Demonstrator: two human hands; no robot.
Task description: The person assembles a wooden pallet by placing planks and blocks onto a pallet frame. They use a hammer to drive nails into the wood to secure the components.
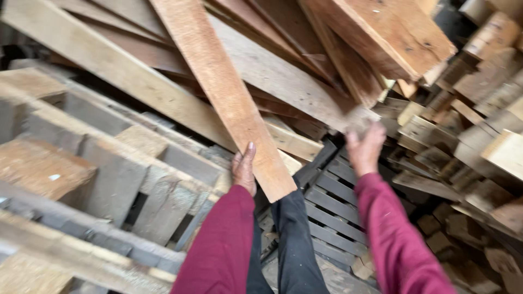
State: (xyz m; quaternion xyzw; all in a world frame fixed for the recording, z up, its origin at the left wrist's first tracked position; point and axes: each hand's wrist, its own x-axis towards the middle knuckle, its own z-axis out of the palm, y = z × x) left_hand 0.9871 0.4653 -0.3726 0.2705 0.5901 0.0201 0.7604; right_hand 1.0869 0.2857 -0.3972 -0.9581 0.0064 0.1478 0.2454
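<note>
My left hand [244, 170] grips the near end of a long reddish-brown plank [226, 92] that slants up and away to the top of the view. My right hand [365, 148] reaches up to the blurred end of a paler grey-brown board [289, 76] in the heap; its fingers touch that end, and a firm grasp cannot be made out. Both sleeves are dark red. My dark trouser leg [294, 239] shows between the arms.
A tangled heap of boards [381, 32] fills the top. Grey pallets [109, 163] lie at the left. A slatted dark pallet [332, 218] lies under my legs. Many short wood offcuts [479, 109] are piled at the right.
</note>
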